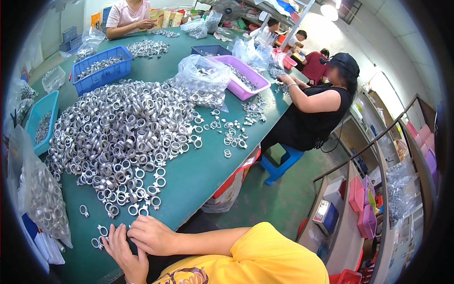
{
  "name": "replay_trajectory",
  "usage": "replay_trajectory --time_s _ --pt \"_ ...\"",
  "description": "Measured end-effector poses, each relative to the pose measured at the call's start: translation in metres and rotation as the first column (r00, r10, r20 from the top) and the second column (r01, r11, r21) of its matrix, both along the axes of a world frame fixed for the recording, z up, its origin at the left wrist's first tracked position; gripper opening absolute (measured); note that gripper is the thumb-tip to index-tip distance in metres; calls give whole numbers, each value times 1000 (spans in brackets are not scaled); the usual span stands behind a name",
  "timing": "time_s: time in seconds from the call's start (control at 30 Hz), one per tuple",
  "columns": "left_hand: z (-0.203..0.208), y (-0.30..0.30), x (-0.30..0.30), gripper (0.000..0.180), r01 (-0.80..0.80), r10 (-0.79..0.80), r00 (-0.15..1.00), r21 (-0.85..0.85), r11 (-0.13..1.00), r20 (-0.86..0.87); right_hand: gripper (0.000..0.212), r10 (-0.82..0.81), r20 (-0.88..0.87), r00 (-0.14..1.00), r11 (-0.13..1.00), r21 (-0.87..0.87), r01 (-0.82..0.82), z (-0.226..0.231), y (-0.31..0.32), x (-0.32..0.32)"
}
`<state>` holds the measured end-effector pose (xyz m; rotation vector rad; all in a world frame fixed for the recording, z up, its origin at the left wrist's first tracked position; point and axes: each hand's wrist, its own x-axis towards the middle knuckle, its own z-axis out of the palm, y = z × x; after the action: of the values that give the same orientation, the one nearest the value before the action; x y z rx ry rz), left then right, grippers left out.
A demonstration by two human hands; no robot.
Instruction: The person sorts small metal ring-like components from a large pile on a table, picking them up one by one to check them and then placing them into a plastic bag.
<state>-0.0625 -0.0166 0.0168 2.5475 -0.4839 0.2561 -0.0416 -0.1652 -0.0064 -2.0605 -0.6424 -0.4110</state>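
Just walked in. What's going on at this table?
Someone in yellow is at the green table: left hand beside a few loose rings, right hand close to it. Whether either holds anything is unclear. A big pile of metal rings lies beyond. Farther along, a co-worker in black handles small metal parts.

Silver-grey rings (124, 124), green tabletop (201, 173), bright blue crate (105, 77)

Left wrist (136, 278) cropped by lower edge.

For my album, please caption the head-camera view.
Left hand and right hand close together beside a heap of silvery rings on a green table.
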Motion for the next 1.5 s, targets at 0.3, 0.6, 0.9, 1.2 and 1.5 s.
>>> replay_trajectory --time_s 0.3,0.6,0.9,1.2,1.5 --pt "7 -3 0 53 2 -3 999 -28 1000 -36 17 -40 12 999 999 18 40 -2 1 -1" --pt "6 -3 0 51 4 -5 1000 -40 999 -19 19 -50 21 999 999 18 50 2 1 -1" --pt "10 -4 -2 54 13 -15 1000 -73 997 -28 22 -320 125 939 934 210 290 42 -77 18" --pt "3 -2 0 46 57 -48 994 -91 994 96 10 -645 32 764 380 881 284 298 -350 96" --pt "17 36 0 74 -253 253 967 -87 963 -19 32 110 163 981 849 -528 -7 82 -96 27"
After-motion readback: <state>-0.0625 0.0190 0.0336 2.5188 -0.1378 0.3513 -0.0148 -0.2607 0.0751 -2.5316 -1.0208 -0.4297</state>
